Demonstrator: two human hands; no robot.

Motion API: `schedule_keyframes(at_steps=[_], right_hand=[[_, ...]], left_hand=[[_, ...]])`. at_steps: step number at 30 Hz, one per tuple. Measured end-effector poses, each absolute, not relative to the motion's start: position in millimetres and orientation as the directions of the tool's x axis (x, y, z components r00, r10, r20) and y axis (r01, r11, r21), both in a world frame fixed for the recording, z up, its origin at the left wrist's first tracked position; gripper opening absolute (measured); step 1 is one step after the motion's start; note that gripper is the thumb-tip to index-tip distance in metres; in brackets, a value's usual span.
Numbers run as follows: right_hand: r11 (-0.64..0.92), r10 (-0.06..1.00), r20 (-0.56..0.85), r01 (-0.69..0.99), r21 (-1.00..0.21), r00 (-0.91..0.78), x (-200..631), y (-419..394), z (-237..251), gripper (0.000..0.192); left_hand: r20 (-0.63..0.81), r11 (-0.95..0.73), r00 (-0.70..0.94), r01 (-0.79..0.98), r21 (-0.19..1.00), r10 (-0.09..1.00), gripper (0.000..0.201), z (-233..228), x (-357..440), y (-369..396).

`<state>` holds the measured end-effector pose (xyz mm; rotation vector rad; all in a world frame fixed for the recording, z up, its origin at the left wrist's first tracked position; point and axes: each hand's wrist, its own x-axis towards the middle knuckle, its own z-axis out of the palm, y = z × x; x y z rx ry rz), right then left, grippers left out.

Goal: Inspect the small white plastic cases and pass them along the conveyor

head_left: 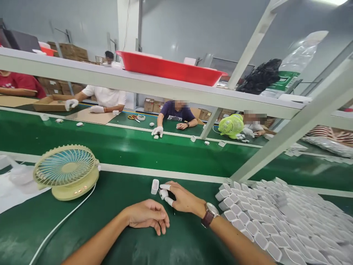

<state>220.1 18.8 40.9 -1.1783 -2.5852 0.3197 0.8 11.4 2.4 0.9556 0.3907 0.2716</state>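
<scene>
— Nearest first?
— See the left hand (149,217), bare, fingers loosely bent and apart. See the right hand (182,197), with white covers (169,201) on fingertips, pinched on a small rounded white piece (163,194), just beside a hollow white box (154,191).
— And beyond?
— Find smooth, hollow cases (270,213) stacked in rows, cut off at the right; then a glossy green belt (132,147); then a person (176,115) partly hidden behind a shelf (82,71).
— Anything unclear?
— Can't make out the piece's details between the fingers.

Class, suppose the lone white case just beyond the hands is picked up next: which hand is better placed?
Probably the left hand: it looks empty and is near the white case. The right hand is closer, but its covered fingertips hold a small white part.
</scene>
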Motion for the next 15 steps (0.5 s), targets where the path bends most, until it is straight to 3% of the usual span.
schedule_keyframes(at_steps=[3,7,10,15], right_hand=[[0.602,0.798,0.203,0.734,-0.315,-0.567,224.4,2.8,30.3,0.049],[0.45,0.883,0.253,0.867,-0.215,-0.395,237.2,-11.1,15.0,0.037],[0.349,0.918,0.255,0.924,-0.156,-0.303,255.3,-13.7,10.7,0.042],[0.297,0.928,0.272,0.946,-0.132,-0.254,271.3,-14.8,18.1,0.035]], left_hand=[[-0.212,0.534,0.892,-0.039,0.845,0.4,0.043,5.2,0.5,10.7],[-0.208,0.518,0.889,-0.038,0.854,0.408,0.041,8.5,0.2,9.6],[-0.211,0.506,0.885,-0.033,0.862,0.416,0.04,12.7,0.0,7.9],[-0.235,0.48,0.868,-0.004,0.877,0.437,0.039,17.6,0.1,5.0]])
